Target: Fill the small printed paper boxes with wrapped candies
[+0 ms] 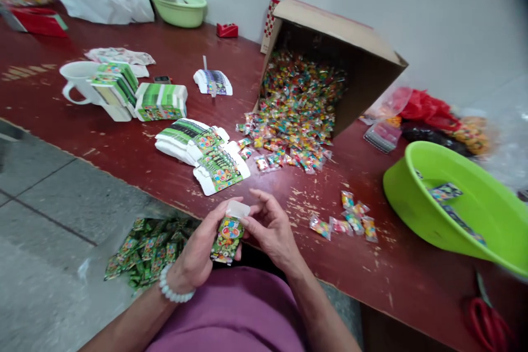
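Note:
My left hand [197,247], with a white bead bracelet [175,284] on its wrist, grips a small green printed carton [228,236] upright. The carton's white flap [237,209] stands at the top. My right hand [272,228] is beside it, fingers spread near the flap, its lower edge against the carton's side. Flat green-and-white cartons [214,157] lie stacked on the dark red table [103,140] just beyond my hands. Loose wrapped sweets [346,220] lie to the right of my right hand.
A tipped cardboard box [338,30] spills a heap of wrapped sweets [295,115]. A lime-green basin [437,214] holding cartons sits right. Green packets [148,253] lie below the table's near edge, left. Red-handled scissors [487,324] lie at the lower right.

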